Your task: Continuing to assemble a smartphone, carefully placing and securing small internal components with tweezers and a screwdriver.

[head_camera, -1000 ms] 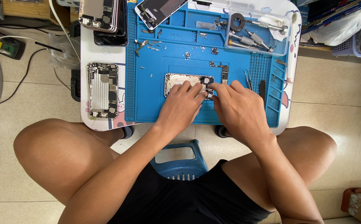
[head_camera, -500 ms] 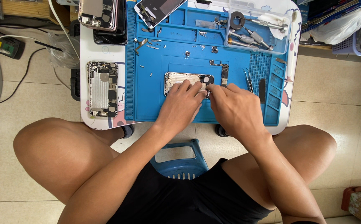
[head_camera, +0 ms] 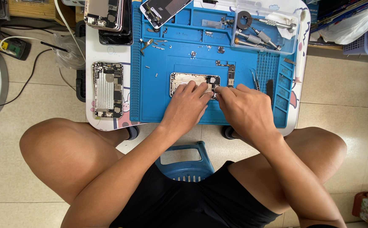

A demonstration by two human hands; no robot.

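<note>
The opened phone body (head_camera: 194, 80) lies mid-mat on the blue work mat (head_camera: 158, 101), screen already off and insides bare, small parts still in place. The left hand (head_camera: 188, 105) presses its spread fingers on it; the right hand (head_camera: 245, 107) pinches something tiny at its 3 o'clock end. At 9 o'clock lies one second stripped phone (head_camera: 107, 89); at 1 o'clock, one clear tool tray (head_camera: 265, 26).

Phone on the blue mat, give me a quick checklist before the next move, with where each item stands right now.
1. Phone flat on the mat: ok.
2. Left hand steadying the phone: ok.
3. Right hand fingertips at the phone's right end: ok; what they pinch: cannot tell.
4. Tweezers within reach beside the right hand: ok.
5. Loose screws kept on the mat: ok.
</note>
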